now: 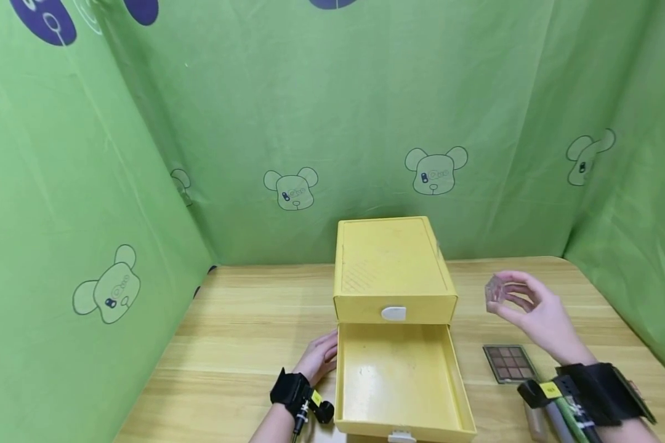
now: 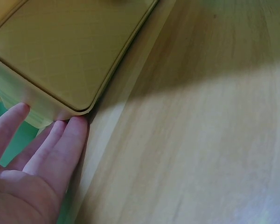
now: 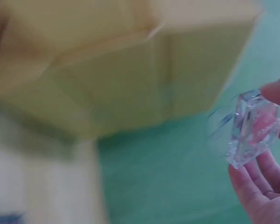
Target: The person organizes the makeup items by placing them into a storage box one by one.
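Note:
A yellow two-tier drawer box (image 1: 390,258) stands on the wooden table, its upper drawer closed. The lower drawer (image 1: 400,378) is pulled out, with nothing lying in it. My left hand (image 1: 317,358) is at the left side of the box; in the left wrist view its extended fingers (image 2: 67,140) touch the yellow edge. To the right of the box, my raised right hand (image 1: 548,320) pinches a clear faceted block (image 3: 249,130) between thumb and fingers. That block looks like glass or clear plastic; its exact kind cannot be told.
An eyeshadow palette (image 1: 508,363) lies on the table right of the open drawer. Nearer, a beige tube (image 1: 534,423) and other slim tubes lie partly hidden under the right wrist. Green curtains (image 1: 366,123) with bear-head prints enclose the back and sides.

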### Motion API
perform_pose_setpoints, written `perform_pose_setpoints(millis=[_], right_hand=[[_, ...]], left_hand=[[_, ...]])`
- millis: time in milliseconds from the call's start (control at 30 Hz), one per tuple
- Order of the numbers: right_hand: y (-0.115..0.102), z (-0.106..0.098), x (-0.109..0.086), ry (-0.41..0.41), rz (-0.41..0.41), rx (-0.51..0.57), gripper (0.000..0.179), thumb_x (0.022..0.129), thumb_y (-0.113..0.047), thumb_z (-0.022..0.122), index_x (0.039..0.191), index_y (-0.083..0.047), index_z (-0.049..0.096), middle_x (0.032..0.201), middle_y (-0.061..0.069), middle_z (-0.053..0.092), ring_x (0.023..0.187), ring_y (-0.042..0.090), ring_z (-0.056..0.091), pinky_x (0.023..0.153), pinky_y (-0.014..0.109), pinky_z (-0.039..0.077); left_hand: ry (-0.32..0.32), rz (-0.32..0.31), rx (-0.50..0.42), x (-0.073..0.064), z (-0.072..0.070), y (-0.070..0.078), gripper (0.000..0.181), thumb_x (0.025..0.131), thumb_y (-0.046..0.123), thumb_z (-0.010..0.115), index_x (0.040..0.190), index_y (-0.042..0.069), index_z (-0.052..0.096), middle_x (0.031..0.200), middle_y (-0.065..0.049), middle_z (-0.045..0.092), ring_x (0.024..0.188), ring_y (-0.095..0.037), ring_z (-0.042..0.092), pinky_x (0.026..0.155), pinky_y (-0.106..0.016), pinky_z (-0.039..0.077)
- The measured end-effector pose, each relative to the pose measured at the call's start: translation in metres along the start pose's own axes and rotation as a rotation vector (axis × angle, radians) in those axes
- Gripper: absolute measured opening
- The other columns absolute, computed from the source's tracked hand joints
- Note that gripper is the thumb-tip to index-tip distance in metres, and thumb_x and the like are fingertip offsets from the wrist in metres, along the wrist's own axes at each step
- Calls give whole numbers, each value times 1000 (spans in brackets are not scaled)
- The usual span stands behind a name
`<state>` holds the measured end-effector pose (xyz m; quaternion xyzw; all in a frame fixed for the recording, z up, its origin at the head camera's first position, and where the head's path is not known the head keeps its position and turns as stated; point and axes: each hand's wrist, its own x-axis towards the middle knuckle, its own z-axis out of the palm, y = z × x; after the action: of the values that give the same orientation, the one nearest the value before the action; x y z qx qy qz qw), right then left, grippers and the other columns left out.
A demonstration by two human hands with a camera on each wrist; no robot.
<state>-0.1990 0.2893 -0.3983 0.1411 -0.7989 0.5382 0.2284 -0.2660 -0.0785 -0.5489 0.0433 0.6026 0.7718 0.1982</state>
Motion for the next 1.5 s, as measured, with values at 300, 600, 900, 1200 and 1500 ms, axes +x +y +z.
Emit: perform_pose_setpoints(millis=[300,600,900,1200,1500], right_hand=[[-86,33,12,-229,-327,-96,62,58,19,72,115,4,54,110,3,55,97,5,53,87,10,43],[-120,87,15,-521,-469,-334,48,64,0,73,110,-7,60,105,1,57,92,13,56,81,31,52],[-107,132,13,-800,-403,-448,42,64,-2,69,106,-6,63,98,-1,53,84,8,51,74,20,49],[-78,165,9,-924,-283,-559,40,60,-3,72,99,-5,65,89,0,50,75,9,46,63,18,43],[-59,182,11,-990,-223,-567,36,59,-2,73,94,-5,67,89,2,55,77,11,51,67,20,46]], left_hand=[[6,6,-10,1,0,-1,61,91,31,55,136,-5,35,137,-18,43,117,-25,51,96,-42,43],[-4,9,5,0,0,0,58,93,29,51,137,-5,34,139,-19,39,119,-26,49,97,-41,43],[-8,2,-5,1,0,0,58,93,29,53,137,-4,35,139,-19,39,119,-27,49,97,-41,43],[-15,4,9,0,0,-1,59,92,31,53,136,-3,36,138,-19,42,118,-26,50,96,-40,44],[-12,1,5,-1,2,2,56,93,29,52,137,-3,36,141,-18,38,120,-26,48,96,-39,44]])
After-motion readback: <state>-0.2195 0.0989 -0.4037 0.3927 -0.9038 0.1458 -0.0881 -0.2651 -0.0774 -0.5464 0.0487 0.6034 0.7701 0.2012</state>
